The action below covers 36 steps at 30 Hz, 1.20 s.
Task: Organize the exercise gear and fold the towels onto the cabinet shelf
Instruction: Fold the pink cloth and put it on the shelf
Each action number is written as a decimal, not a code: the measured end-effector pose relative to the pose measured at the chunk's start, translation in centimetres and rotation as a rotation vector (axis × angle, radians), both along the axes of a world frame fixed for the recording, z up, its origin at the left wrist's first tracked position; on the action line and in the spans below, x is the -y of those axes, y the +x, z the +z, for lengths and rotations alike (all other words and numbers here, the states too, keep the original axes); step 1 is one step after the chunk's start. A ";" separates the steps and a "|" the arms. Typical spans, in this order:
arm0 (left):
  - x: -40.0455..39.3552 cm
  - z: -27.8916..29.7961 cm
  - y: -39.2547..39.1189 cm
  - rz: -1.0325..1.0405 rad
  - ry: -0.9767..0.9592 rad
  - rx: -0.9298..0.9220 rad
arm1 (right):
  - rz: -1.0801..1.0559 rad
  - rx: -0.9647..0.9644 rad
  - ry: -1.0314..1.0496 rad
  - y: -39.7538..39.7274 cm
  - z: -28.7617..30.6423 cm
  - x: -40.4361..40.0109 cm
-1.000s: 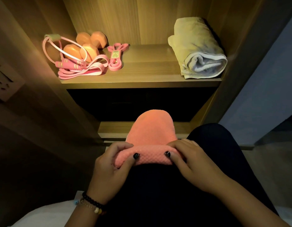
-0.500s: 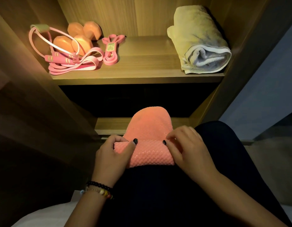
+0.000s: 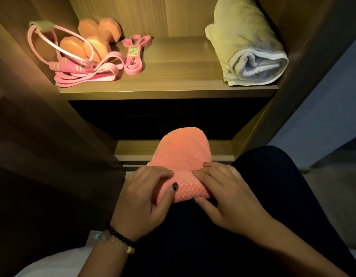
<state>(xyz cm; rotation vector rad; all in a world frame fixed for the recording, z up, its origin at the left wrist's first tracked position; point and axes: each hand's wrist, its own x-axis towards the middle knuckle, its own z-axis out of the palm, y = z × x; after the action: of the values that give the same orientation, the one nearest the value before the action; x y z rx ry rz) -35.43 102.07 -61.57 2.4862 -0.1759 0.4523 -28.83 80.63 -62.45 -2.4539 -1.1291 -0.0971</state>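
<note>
A pink waffle-textured towel (image 3: 183, 154) lies over my lap, its near end rolled into a thick fold. My left hand (image 3: 147, 198) grips the left side of that roll, thumb on top. From the right, my right hand (image 3: 225, 198) holds the roll, fingers curled over it and thumb beneath. On the lit cabinet shelf (image 3: 173, 84) a rolled cream towel (image 3: 251, 48) sits at the right. Orange dumbbells (image 3: 93, 43), a pink jump rope (image 3: 73, 64) and pink resistance bands (image 3: 133, 56) lie at the left.
The cabinet's wooden side panels (image 3: 293, 76) stand left and right of the shelf. A dark compartment (image 3: 169, 118) sits under it, with a lower ledge (image 3: 137, 150) behind the pink towel. My dark-clothed legs (image 3: 273, 186) fill the lower right.
The rolled end of the pink towel has grown thicker and moved further along the towel as both hands turned it away from me. The camera has dipped slightly toward the shelf.
</note>
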 end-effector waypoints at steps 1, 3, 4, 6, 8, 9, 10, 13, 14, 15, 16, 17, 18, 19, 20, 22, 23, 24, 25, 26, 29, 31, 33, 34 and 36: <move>-0.4 0.0 -0.2 -0.034 0.024 -0.061 | -0.003 -0.008 -0.010 0.1 0.1 -0.1; -0.9 -0.1 -0.6 -0.060 0.085 -0.142 | -0.007 -0.039 -0.016 0.3 0.2 -0.3; -1.0 -0.2 -0.8 -0.053 0.103 -0.154 | -0.005 -0.061 -0.008 0.4 0.3 -0.5; -0.8 -0.3 -0.9 -0.029 0.101 -0.169 | -0.012 -0.094 0.012 0.5 0.5 -0.7; -0.6 -0.1 -0.9 -0.020 0.080 -0.186 | -0.026 -0.103 0.031 0.7 0.6 -0.8; -0.6 0.0 -0.9 -0.021 0.061 -0.194 | -0.030 -0.112 0.039 0.8 0.8 -0.9; -0.6 0.2 -0.9 -0.023 0.037 -0.199 | -0.031 -0.134 0.050 0.9 0.9 -0.9; -1.1 1.1 -0.7 -0.033 -0.013 -0.201 | -0.026 -0.274 0.083 1.6 1.5 -0.6; -1.2 1.4 -0.6 -0.037 -0.025 -0.199 | -0.019 -0.340 0.106 1.8 1.6 -0.5; -1.2 1.7 -0.5 -0.039 -0.044 -0.200 | -0.011 -0.412 0.147 2.0 1.8 -0.4; -1.2 1.8 -0.4 -0.040 -0.068 -0.211 | -0.010 -0.493 0.203 2.1 2.0 -0.4; -1.2 2.1 -0.2 -0.036 -0.099 -0.238 | -0.019 -0.576 0.258 2.3 2.0 -0.3; -1.1 2.3 0.0 -0.025 -0.135 -0.283 | -0.036 -0.643 0.304 2.5 2.1 -0.3; -1.1 2.5 0.3 -0.010 -0.166 -0.339 | -0.058 -0.673 0.331 2.6 2.0 -0.4; -1.2 2.7 0.7 0.009 -0.191 -0.401 | -0.081 -0.657 0.341 2.5 2.1 -0.5; -1.4 2.9 1.5 0.031 -0.217 -0.496 | -0.129 -0.488 0.319 2.3 2.1 -0.7; -1.7 2.9 1.9 0.033 -0.217 -0.517 | -0.146 -0.347 0.301 2.1 2.2 -0.7; -1.8 3.0 2.3 0.032 -0.218 -0.534 | -0.148 -0.199 0.281 1.8 2.4 -0.6; -2.0 3.0 2.8 0.030 -0.223 -0.552 | -0.133 -0.073 0.258 1.6 2.6 -0.6; -2.1 2.9 3.2 0.035 -0.229 -0.572 | -0.098 0.004 0.222 1.3 2.6 -0.6; -1.9 2.9 3.9 0.050 -0.025 -0.541 | -0.030 -0.020 0.018 0.5 2.0 -0.7; -1.5 2.7 4.0 0.047 0.259 -0.344 | -0.038 -0.069 -0.080 0.6 1.5 -0.8; -0.8 2.7 3.8 0.033 0.384 -0.095 | -0.023 -0.105 -0.108 1.2 1.7 -1.1; -0.5 2.5 3.6 0.021 0.404 0.008 | -0.011 -0.140 -0.109 1.7 2.0 -1.2; 0.1 2.1 3.1 -0.019 0.398 0.094 | 0.022 -0.273 -0.085 3.1 2.1 -1.3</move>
<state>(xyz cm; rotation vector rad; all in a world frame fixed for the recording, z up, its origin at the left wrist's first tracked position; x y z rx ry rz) -32.32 101.97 -59.47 2.8488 -0.3579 0.5731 -25.77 81.91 -60.34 -2.4345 -1.0568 0.2896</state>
